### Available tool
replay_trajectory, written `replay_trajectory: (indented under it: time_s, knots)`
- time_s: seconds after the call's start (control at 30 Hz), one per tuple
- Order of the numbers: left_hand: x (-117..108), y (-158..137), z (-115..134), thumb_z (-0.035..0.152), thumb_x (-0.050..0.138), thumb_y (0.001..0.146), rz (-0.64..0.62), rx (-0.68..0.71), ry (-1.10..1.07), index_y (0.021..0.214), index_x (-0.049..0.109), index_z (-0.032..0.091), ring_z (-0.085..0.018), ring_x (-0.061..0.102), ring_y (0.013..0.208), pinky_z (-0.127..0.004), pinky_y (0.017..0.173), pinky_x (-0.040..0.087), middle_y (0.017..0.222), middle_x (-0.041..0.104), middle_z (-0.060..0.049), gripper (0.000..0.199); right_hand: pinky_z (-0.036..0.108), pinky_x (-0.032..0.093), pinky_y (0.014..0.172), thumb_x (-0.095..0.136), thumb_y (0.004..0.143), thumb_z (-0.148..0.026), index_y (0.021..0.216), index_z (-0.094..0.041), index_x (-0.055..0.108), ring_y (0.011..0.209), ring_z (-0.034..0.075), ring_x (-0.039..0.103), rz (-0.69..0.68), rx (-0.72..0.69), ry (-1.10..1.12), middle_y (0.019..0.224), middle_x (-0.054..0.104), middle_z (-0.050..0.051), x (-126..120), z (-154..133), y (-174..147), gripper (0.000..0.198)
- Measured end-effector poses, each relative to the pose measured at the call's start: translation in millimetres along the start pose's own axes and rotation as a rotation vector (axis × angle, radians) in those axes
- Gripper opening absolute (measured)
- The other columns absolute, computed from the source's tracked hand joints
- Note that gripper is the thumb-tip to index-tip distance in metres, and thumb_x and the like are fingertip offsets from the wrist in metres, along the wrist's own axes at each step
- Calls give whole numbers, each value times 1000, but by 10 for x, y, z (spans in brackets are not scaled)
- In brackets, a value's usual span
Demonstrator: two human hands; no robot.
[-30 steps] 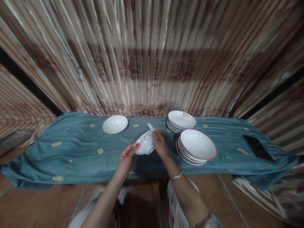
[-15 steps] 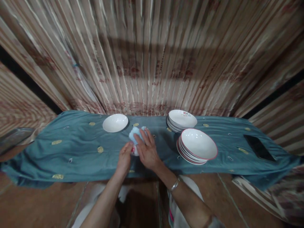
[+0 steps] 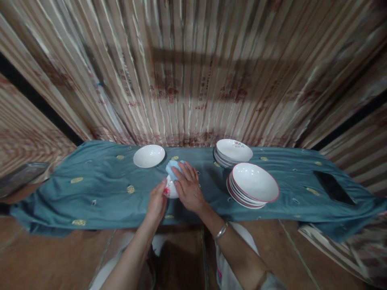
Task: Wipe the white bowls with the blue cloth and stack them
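In the head view, just below centre frame, the left hand (image 3: 157,201) grips a floral white bowl (image 3: 171,191) by its edge; the right hand (image 3: 189,188) presses a light-blue cloth (image 3: 173,168) against it, fingers extended, whether grasping I cannot tell.

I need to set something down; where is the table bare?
Bare: left of the lone dish; between the red-rimmed stack and dark slab. Crowded: between that stack and floral stack, around left hand and right hand.

Cloth (image 3: 169,169) shifted from right rim of dish (image 3: 171,190) to its far side. Right hand (image 3: 190,191) now spread flat over it.
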State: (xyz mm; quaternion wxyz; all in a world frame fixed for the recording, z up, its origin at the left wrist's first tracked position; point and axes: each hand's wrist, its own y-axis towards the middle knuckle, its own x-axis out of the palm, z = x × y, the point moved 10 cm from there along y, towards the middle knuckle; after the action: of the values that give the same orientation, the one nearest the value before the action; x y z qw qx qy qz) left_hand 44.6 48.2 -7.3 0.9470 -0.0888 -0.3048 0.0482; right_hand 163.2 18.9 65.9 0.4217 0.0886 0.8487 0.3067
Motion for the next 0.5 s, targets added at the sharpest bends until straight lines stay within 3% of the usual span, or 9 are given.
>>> replay_trajectory:
  time_s: [0.23, 0.5]
  knots:
    - [28, -39, 2, 43, 91, 54, -16, -21, -13, 75, 76, 11, -35, 71, 103, -43, 93, 55, 80, 79, -13, 41, 44, 25, 122, 30, 102, -38, 147, -23, 45, 147, 21, 33, 40, 170, 251, 156, 42, 8, 29, 310, 26, 50]
    - [2, -52, 28, 48, 92, 47, 3, -28, 16, 78, 77, 9, -35, 72, 103, -44, 97, 54, 82, 79, -14, 52, 40, 26, 123, 36, 97, -52, 140, -22, 56, 142, 22, 42, 142, 428, 609, 152, 49, 6, 261, 795, -56, 55]
